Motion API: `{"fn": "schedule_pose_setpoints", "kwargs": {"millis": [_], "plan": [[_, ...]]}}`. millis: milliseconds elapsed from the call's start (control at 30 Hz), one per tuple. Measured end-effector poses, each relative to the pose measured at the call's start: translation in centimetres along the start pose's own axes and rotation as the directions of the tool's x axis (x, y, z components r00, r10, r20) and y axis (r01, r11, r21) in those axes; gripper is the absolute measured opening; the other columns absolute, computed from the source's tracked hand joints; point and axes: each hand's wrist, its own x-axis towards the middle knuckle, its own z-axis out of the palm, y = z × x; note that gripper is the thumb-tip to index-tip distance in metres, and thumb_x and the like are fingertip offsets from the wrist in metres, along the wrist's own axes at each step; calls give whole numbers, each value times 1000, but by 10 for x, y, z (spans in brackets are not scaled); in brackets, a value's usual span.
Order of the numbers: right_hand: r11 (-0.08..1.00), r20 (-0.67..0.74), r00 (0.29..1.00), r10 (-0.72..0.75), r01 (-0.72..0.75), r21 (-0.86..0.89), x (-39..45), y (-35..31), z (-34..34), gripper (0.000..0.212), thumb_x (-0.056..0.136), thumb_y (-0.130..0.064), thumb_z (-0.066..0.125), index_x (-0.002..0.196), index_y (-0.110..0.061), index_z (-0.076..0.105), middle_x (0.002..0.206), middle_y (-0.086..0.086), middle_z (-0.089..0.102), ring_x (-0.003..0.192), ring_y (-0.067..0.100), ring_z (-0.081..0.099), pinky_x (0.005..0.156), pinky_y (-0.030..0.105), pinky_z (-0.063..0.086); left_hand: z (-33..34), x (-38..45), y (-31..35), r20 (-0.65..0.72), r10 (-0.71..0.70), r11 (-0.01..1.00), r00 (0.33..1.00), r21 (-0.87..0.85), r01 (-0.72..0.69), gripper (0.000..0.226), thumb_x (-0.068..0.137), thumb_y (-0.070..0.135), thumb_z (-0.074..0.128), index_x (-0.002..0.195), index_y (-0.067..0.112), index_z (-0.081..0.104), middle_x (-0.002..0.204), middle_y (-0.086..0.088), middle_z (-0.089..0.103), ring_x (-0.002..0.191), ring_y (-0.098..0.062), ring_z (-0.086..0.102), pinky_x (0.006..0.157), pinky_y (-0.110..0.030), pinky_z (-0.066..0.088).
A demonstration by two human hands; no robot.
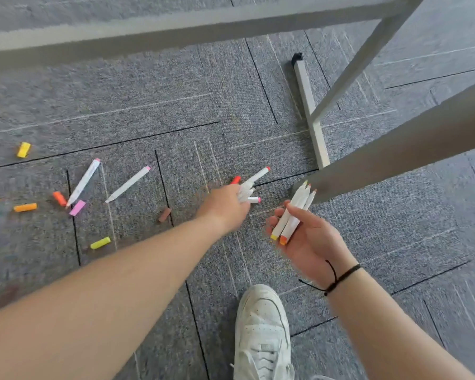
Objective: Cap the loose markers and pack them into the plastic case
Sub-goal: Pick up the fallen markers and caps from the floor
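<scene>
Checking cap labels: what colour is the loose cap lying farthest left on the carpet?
Yellow: the loose cap shows clearly in the head view.

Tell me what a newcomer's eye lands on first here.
Two bare arms reach over grey carpet: the left hand is down on a cluster of white markers at centre, and the right hand holds a bundle of markers. Bright loose caps and more markers lie scattered to the left.

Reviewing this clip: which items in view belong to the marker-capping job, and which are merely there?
Job:
left hand gripping markers
right hand holding a marker bundle
floor markers
loose caps

Merely there:
table frame
carpet
white shoe
black wrist cord
</scene>
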Motion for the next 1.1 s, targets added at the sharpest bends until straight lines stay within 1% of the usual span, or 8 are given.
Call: {"fn": "schedule_pose_setpoints", "kwargs": {"millis": [233, 367, 433, 533, 567, 667, 867, 1100], "plan": [[1000, 26, 1000, 5, -6, 12, -4, 3, -10, 24, 82, -10, 62, 105, -9, 55, 80, 10, 65, 70, 24, 63, 69, 36, 58, 6, -4, -3, -83, -80, 970, 993, 222, 97, 22, 98, 42, 51, 102, 22, 58, 77, 4, 59, 57, -12, 55, 47, -24, 38], [999, -8, 1000, 22, -22, -27, -4, 11, -7, 14, 93, -7, 56, 106, -7, 54, 78, 11, 65, 69, 24, 63, 73, 39, 56, -1, -15, -19, -136, -73, 934, 988, 338, 116, 12, 97, 31, 57, 97, 21, 50, 77, 5, 54, 58, -11, 52, 44, -25, 34], [999, -5, 1000, 27, -27, -46, -4, 13, -2, 11, 95, -5, 54, 106, -5, 54, 78, 12, 65, 69, 25, 62, 73, 40, 56, -6, -19, -25, -127, -64, 966, 990, 243, 94, 4, 96, 17, 53, 100, 17, 53, 77, 2, 55, 57, -14, 50, 46, -27, 35], [994, 17, 999, 50, -49, -94, -5, 17, 7, 11, 96, -3, 54, 107, -4, 53, 79, 14, 66, 69, 27, 63, 75, 43, 55, -19, -29, -30, -48, -89, 991, 995, -101, 84, 20, 93, 14, 58, 110, 16, 49, 88, -5, 59, 63, -19, 58, 50, -31, 46], [992, 28, 998, 59, -56, -110, -6, 19, 11, 11, 96, -2, 54, 107, -3, 54, 79, 15, 66, 69, 28, 63, 76, 45, 55, -27, -34, -30, 4, -125, 950, 992, -287, 121, 29, 92, 12, 61, 116, 19, 46, 94, -9, 63, 71, -24, 65, 56, -37, 56], [980, 41, 996, 83, -75, -184, -9, 25, 25, 14, 95, -3, 56, 109, -2, 57, 82, 16, 67, 73, 30, 65, 77, 47, 55, -53, -56, -28, 233, -153, 621, 960, -733, 277, 43, 92, 4, 63, 129, 14, 42, 101, -22, 69, 82, -28, 71, 69, -44, 61], [926, 92, 987, 132, -90, -367, -41, 26, 78, 18, 95, -4, 57, 112, -3, 59, 87, 15, 68, 75, 27, 68, 79, 50, 56, -112, -119, -24, 438, -56, 433, 897, -799, 417, 26, 98, 9, 57, 123, 6, 56, 97, -11, 72, 90, -26, 70, 80, -53, 59], [889, 169, 979, 115, -25, -457, -163, 1, 138, 27, 93, -6, 58, 119, 1, 58, 87, 16, 68, 75, 29, 66, 80, 50, 56, -186, -232, 21, 442, 23, 459, 897, -802, 383, 26, 99, 20, 56, 125, 19, 59, 99, -8, 72, 89, -31, 71, 69, -53, 60]]}}
